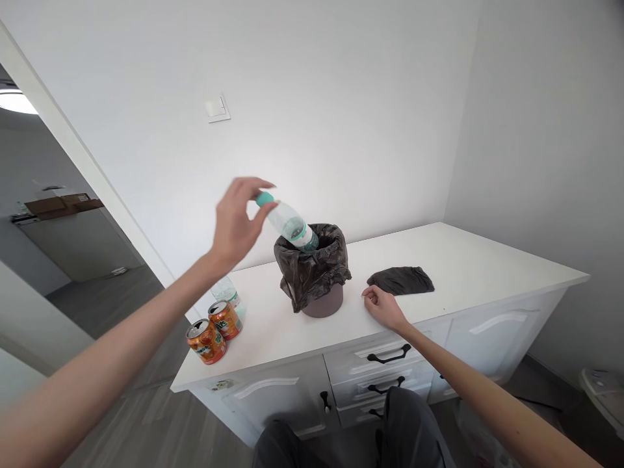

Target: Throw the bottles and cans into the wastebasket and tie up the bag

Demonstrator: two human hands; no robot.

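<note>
My left hand pinches a clear plastic bottle by its green cap. The bottle tilts, its bottom end within the mouth of a small trash can. A black trash bag lines the can and hangs over its rim. Loosely curled, my right hand rests on the white cabinet top with nothing visible in its fingers. Just beyond it lies a folded black plastic bag. Two opened orange soda cans stand at the left, and behind them is another clear bottle, partly hidden by my left forearm and a can.
The white cabinet has drawers with black handles in front of my knees. Its top meets a white wall carrying a light switch. A doorway opens on the left. A whitish container stands at the far right.
</note>
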